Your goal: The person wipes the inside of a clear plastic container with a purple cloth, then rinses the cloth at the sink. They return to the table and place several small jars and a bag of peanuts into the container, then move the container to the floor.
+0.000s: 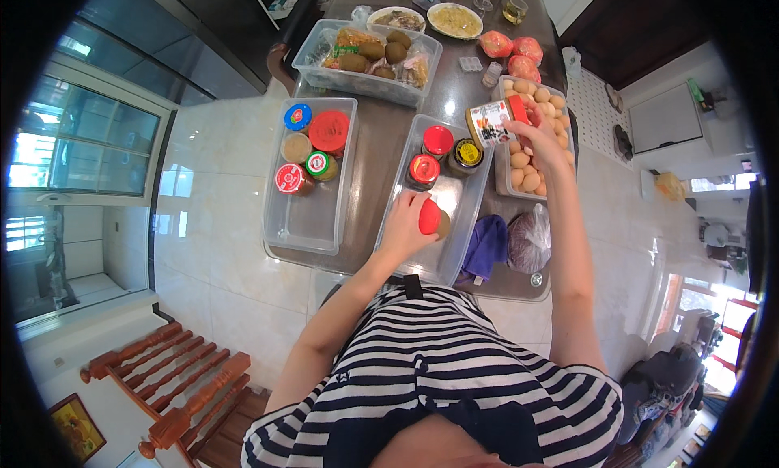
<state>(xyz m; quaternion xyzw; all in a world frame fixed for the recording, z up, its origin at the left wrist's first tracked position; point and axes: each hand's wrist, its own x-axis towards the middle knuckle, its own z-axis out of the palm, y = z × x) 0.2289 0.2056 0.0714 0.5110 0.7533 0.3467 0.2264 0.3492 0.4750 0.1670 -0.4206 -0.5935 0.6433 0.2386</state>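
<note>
My left hand grips a jar with a red lid, low in the middle clear plastic bin. Above it in that bin stand two more red-lidded jars and a dark jar with a yellow-and-black lid. Over the bin's upper right side and the edge of the egg container, my right hand holds a tilted jar with a white label by its red lid. The left clear plastic bin holds several jars with blue, red, green and pale lids.
A clear container of eggs stands at the right. A purple cloth and a plastic bag with dark contents lie below it. Farther back are a bin with kiwifruit, wrapped round fruit, plates of food and a glass.
</note>
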